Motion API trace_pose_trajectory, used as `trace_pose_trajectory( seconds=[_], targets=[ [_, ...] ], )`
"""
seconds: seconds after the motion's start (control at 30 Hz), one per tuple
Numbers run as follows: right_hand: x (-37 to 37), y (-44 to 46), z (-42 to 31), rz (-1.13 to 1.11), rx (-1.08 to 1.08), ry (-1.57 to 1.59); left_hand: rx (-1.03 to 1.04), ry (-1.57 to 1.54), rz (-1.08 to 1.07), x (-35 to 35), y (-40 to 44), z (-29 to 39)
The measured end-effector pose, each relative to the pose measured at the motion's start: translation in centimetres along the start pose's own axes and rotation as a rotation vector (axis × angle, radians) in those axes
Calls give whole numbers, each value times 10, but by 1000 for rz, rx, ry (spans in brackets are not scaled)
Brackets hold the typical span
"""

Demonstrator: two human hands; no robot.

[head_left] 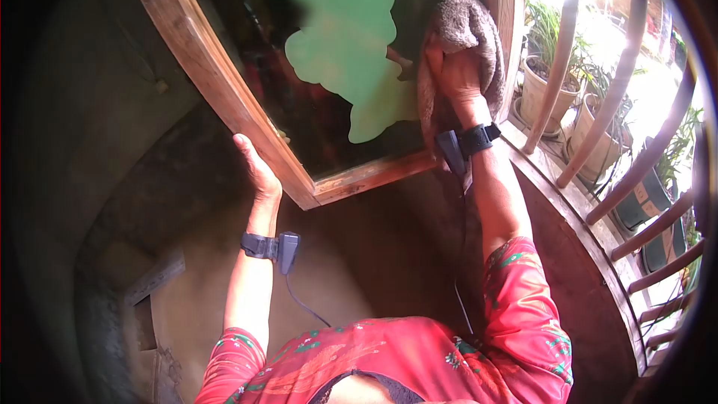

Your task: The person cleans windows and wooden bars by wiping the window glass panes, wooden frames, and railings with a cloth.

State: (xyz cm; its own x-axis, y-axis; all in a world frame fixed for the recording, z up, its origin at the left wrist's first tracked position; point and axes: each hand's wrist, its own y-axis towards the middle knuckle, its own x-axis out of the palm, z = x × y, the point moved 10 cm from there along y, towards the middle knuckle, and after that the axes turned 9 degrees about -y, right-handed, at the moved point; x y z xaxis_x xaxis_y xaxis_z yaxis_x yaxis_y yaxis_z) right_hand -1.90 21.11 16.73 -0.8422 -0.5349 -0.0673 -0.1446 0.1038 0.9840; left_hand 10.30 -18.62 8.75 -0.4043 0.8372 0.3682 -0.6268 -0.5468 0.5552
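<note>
A wooden-framed glass pane [329, 120] is tilted in front of me. My right hand [458, 75] presses a brown-grey towel [464, 19] against the right part of the glass, with its fingers bent into the fabric. Part of the towel hangs down beside the wrist. My left hand [259, 170] rests at the outer edge of the wooden frame [224, 82], near its lower corner. One digit there points straight up; the others are hidden or hard to separate. A flat green shape [344, 38] covers much of the pane, and dark reflections show around it.
Curved railing bars [621, 90] run down the right side. Behind them stand several potted plants, among them a pale pot [548, 94] and a dark green planter [643, 198]. Strong sunlight comes from there. A dark wall [97, 105] lies at left. Cabled straps circle both wrists.
</note>
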Motion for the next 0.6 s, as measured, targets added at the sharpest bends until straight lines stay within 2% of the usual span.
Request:
trace_pose_trajectory(
  seconds=[0.03, 0.1, 0.2, 0.3, 0.33, 0.37, 0.43, 0.6],
  targets=[
    [3, -5, 2, -12, 6, -2, -13, 6, 1, -1, -2, -4],
    [12, -20, 6, -81, 33, -230, -3, -15, 22, 13, -12, 11],
    [7, -56, 4, -88, 170, -142, 32, -6, 17, 6, -5, 6],
    [14, -98, 5, -133, 282, -136, -30, -50, -37, 15, -10, 7],
    [14, -125, 5, -208, 405, 6, -33, -54, -41, 15, -9, 4],
    [20, -148, 11, -209, 469, 1, -5, -18, -11, 10, -6, 3],
    [26, -188, 25, -246, 577, -231, 17, 12, 11, 6, -3, 3],
    [-8, -182, 28, -377, 563, -126, 20, 56, -25, 14, -5, 7]
  ],
)
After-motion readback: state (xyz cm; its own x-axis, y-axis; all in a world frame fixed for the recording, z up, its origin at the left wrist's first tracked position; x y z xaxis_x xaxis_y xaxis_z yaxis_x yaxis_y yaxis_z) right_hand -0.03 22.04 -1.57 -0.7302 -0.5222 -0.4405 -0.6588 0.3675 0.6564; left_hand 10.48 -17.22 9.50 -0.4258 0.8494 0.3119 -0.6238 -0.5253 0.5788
